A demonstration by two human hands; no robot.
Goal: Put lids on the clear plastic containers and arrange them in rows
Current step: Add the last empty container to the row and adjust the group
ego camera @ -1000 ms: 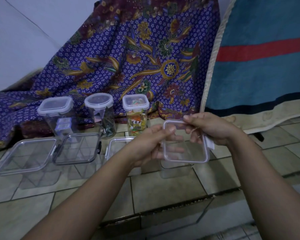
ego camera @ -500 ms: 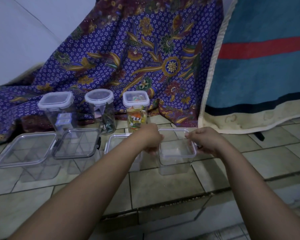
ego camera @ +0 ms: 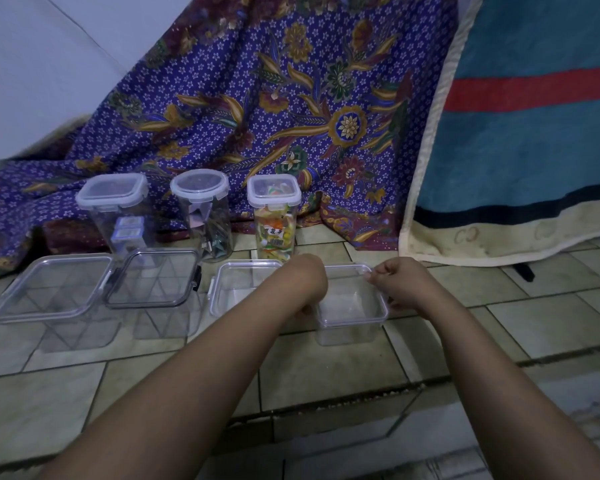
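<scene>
A small clear container [ego camera: 350, 329] stands on the tiled floor at centre right with a clear lid [ego camera: 350, 299] lying on top of it. My left hand [ego camera: 309, 284] presses down on the lid's left edge with curled fingers. At the lid's right edge, my right hand [ego camera: 400, 282] pinches the rim near its far corner. Beside it to the left stands another small clear container [ego camera: 236, 289], partly hidden by my left forearm. Further left are two larger clear containers [ego camera: 54, 299] [ego camera: 156, 289] with lids resting on them.
Behind, three tall lidded jars stand in a row: a square one [ego camera: 118, 213], a round one [ego camera: 207, 216] and a narrow one with colourful packets [ego camera: 274, 220]. A purple patterned cloth [ego camera: 257, 116] and a blue carpet [ego camera: 520, 133] hang at the back.
The lid that both hands held up in the air has come down onto the small container. My hands have lowered with it and now rest on its left and right edges.
</scene>
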